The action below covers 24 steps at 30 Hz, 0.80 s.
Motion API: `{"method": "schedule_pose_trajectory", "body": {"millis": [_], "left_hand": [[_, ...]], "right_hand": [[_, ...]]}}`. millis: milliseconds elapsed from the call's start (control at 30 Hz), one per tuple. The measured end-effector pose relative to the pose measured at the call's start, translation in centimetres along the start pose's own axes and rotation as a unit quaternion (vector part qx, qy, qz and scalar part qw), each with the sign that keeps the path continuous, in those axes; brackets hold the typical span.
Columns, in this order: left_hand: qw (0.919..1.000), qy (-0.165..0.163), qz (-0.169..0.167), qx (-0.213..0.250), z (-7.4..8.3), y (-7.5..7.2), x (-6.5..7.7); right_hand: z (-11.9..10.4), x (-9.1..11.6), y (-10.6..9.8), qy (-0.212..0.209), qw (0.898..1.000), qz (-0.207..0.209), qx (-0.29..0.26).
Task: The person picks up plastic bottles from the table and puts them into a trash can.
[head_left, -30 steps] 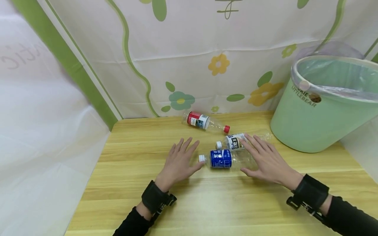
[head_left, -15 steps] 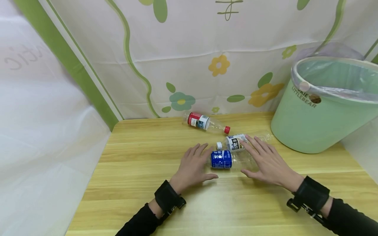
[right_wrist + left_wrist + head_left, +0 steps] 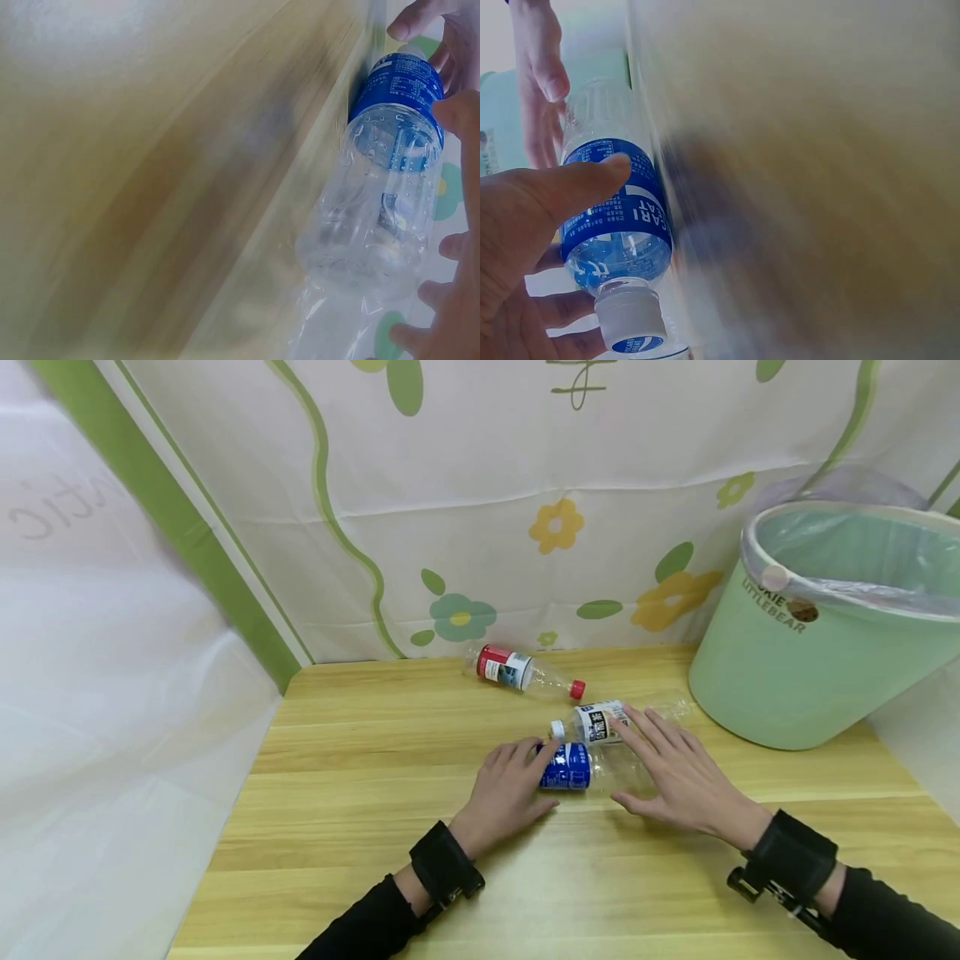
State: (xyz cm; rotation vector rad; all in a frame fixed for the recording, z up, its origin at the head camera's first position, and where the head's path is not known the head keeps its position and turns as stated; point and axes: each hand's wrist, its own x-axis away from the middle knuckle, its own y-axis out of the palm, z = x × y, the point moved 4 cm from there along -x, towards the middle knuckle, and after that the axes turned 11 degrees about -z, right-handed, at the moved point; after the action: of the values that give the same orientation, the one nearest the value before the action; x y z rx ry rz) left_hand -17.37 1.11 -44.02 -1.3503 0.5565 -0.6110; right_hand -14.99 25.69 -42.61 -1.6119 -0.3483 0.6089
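A clear plastic bottle with a blue label (image 3: 567, 767) lies on its side, its white cap (image 3: 631, 319) pointing left. My left hand (image 3: 504, 789) is around the cap end, thumb on the near side and fingers curled at the far side; it grips the bottle there. My right hand (image 3: 678, 768) spreads over the bottom end with fingers apart. Its fingertips overlap a second clear bottle with a white label (image 3: 600, 722), lying just behind the first. Farther back lies a third bottle with a red cap (image 3: 504, 667).
A green trash bin (image 3: 795, 668) with a clear liner stands at the table's back right. The wooden table (image 3: 337, 827) meets a white flower-printed cloth (image 3: 480, 543) at the back. Another white cloth (image 3: 112, 735) hangs at the left.
My left hand has moved right and closed in around the blue-label bottle's cap end. That bottle has shifted slightly to the right. The right hand has stayed in place.
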Motion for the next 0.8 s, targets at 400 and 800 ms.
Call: {"method": "schedule_pose_trajectory", "body": {"millis": [400,800], "left_hand": [[0.9997,0.009,-0.005,0.024,0.81,-0.09,-0.16],[0.9984,0.015,0.004,0.055,0.82,-0.77,0.18]], "right_hand": [[-0.18,0.09,-0.18,0.004,1.0,-0.005,-0.005],[-0.24,0.25,-0.54,0.005,1.0,0.0,-0.002]]}}
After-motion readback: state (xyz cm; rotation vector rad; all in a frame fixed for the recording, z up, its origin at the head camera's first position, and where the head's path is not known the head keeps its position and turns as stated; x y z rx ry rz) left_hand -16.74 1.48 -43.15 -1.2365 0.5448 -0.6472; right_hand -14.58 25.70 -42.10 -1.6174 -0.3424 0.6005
